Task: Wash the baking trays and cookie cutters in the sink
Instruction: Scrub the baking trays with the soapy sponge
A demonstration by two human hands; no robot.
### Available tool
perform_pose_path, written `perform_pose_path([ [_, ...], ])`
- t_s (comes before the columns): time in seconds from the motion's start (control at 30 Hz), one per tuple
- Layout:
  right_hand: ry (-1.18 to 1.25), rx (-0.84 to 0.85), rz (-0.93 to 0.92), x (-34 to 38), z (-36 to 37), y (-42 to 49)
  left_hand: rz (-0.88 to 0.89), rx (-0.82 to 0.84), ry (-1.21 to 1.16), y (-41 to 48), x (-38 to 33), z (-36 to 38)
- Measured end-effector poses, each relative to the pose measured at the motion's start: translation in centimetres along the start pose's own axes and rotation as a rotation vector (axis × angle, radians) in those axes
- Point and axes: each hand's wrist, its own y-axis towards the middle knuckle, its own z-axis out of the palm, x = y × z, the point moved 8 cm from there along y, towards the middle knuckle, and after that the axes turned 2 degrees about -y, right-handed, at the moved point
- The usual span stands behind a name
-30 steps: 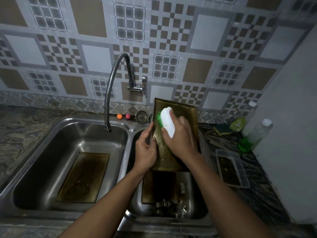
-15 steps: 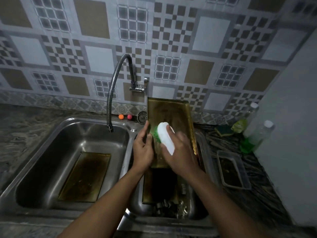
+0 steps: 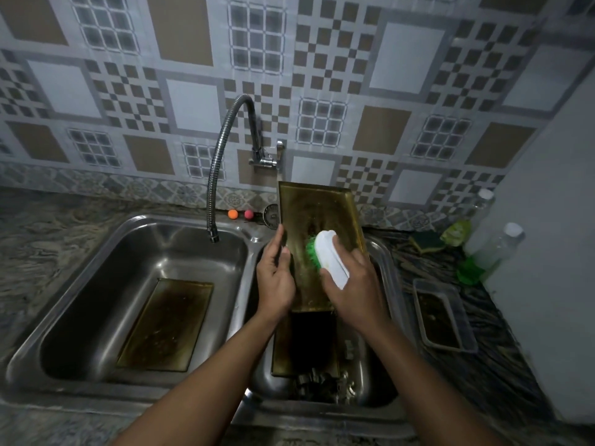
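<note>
Baking tray [image 3: 317, 214] tilted up over right basin of sink [image 3: 135, 222], left edge gripped in curled left hand [image 3: 275, 280]. Right hand [image 3: 352, 288] wrapped round white brush [image 3: 330, 257], green bristles against tray face. Second tray [image 3: 167, 323] flat in left basin; cookie cutters [image 3: 322, 384] at right basin's near edge.

Domestic kitchen. A double-bowl stainless-steel sink [image 3: 96, 268] fills the centre. A flexible chrome gooseneck tap [image 3: 219, 162] at 12 o'clock is mounted on a wall of brown, white and grey patterned tiles [image 3: 399, 56]. Mottled grey stone worktop [image 3: 38, 226] at 9 o'clock. Green-and-yellow scouring sponge [image 3: 426, 241] and clear plastic bottle of green liquid [image 3: 481, 257] at 2 o'clock.
</note>
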Motion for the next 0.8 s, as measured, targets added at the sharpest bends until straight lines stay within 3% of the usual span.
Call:
perform_pose_path([
  [0.2, 0.016, 0.082, -0.142, 2.7, 1.2, -1.1, -0.004, -0.033, -0.048, 0.8, -0.4, 0.2],
  [0.47, 0.050, -0.116, 0.177, -3.8, -2.0, 1.5, 0.110, 0.019, 0.051, 1.1, -1.3, 0.3],
  [0.67, 0.123, -0.045, -0.005, -0.3, 0.1, 0.3, 0.125, -0.053, 0.027, 1.5, -2.1, -0.5],
  [0.8, 0.150, -0.080, 0.158, -4.3, -1.1, 1.8, 0.132, 0.017, 0.076, 0.5, -1.6, -0.7],
])
